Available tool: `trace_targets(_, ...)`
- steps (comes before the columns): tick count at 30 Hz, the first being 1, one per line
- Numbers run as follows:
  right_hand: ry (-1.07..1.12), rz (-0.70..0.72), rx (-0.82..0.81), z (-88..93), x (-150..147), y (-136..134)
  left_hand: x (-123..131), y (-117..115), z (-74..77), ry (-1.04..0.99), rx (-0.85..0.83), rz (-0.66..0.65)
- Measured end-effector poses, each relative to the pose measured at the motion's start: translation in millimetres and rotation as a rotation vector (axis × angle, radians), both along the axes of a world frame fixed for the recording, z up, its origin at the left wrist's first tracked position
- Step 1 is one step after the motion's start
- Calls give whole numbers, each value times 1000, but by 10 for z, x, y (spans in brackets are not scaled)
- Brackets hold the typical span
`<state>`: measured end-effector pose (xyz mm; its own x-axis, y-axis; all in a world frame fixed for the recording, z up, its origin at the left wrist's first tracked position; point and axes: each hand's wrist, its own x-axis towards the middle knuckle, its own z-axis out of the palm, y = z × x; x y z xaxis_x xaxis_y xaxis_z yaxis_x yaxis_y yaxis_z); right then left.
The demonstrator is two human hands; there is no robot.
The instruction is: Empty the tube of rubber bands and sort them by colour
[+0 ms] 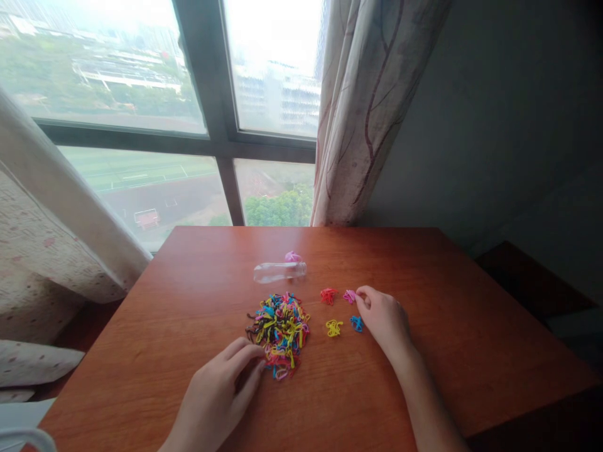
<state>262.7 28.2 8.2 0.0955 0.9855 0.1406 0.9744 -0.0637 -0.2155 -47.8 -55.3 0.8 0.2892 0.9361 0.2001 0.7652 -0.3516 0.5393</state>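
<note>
A mixed heap of small coloured rubber bands (280,326) lies on the wooden table, in yellow, black, blue, red and pink. At the heap's near left edge is my left hand (221,386), its thumb and index fingertips close together; anything between them is too small to make out. My right hand (386,320) reaches to a little pile of pink rubber bands (349,295), fingertips pinched at its right side on a pink band. Around it sit separate small piles of red rubber bands (328,296), yellow rubber bands (334,328) and blue rubber bands (357,323).
Behind the heap, a clear plastic bottle (277,272) lies on its side, with a pink object (293,257) just beyond its neck. The wooden table (188,326) ends at a window, with a curtain (362,113) on either side. Something white stands at the lower left corner.
</note>
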Motion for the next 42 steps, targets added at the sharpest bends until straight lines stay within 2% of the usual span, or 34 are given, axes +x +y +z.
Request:
trace_targets(5,79,22,98,-5,-50,-119,1,-2,2,5,-2,0)
trace_targets(9,202,84,169,-49,-193,-319,13,-13,32,39,-25,-4)
trace_targets(15,401,222,156,-165,-520,-678,5,-30,49,65,-88,-47)
trace_targets(19,442,285,139,-238,-687,-828,-1,-49,45,75,-96,-58)
trace_targets(29,443,314,139,-337,-802,-946,-28,-89,51,66,-64,-76)
trace_targets(34,421,326,162,-319,-805,-946,-48,-89,23,23,-27,-75)
trace_targets(42,431,326,143,-285,-812,-957,-52,-74,-23,-13,-60,-72)
